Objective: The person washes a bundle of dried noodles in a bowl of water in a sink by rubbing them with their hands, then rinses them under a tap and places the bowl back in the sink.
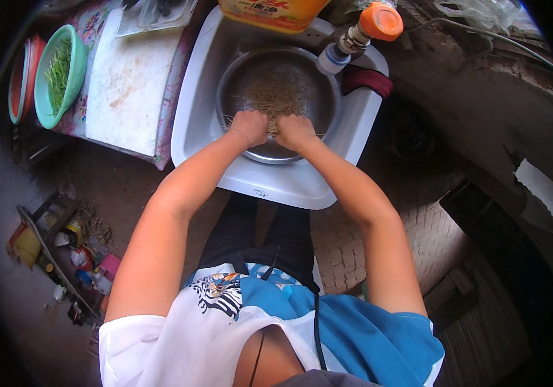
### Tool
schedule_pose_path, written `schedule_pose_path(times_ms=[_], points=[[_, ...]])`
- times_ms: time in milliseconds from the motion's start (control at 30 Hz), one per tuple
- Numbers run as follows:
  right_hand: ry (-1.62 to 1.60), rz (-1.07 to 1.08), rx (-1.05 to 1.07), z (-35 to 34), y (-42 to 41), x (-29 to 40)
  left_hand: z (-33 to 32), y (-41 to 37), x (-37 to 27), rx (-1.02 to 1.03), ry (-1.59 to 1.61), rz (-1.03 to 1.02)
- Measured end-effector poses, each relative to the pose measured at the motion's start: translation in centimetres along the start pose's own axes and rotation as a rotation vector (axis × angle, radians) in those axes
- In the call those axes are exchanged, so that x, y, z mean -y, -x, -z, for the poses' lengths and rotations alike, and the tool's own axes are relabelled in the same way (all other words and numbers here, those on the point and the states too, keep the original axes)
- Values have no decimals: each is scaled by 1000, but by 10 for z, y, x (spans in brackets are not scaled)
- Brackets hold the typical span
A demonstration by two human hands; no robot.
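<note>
A wide metal basin point(322, 104) sits inside a white sink point(194, 140). Many thin tan strands, like roots or fine stems, lie bunched point(276, 94) in the basin. My left hand point(251, 128) is closed around some strands near the basin's front rim, and thin ends poke out beside it. Close by on the right, my right hand point(296, 131) grips strands of the same bunch, with ends showing past its outer side. The knuckles face up, so the fingertips are hidden. Whether the basin holds water is hard to tell.
A tap with an orange handle point(382, 22) reaches over the basin's back right. Dark red cloth point(368, 81) hangs on the sink's edge. An orange jug point(271, 14) stands behind. Leftward are a white board point(131, 87), a plastic container point(158, 17) and a green bowl point(77, 72) of green vegetables.
</note>
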State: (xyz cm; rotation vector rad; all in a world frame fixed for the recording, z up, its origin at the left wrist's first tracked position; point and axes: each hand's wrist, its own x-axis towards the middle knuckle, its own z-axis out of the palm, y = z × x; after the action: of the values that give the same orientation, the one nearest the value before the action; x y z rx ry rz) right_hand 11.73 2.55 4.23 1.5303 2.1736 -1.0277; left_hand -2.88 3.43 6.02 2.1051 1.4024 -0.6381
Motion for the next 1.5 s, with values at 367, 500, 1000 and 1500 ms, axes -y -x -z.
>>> schedule_pose_path(times_ms=[367,500,1000,1500], points=[[0,-134,6,1,1,2,6,-14,-9,52,-76,5],[-15,-204,-10,2,-1,11,3,-17,-5,43,-91,31],[3,-303,-90,-22,-17,11,1,-26,-13,138,59,288],[204,311,-484,18,27,-6,8,-22,28,736,1137,311]])
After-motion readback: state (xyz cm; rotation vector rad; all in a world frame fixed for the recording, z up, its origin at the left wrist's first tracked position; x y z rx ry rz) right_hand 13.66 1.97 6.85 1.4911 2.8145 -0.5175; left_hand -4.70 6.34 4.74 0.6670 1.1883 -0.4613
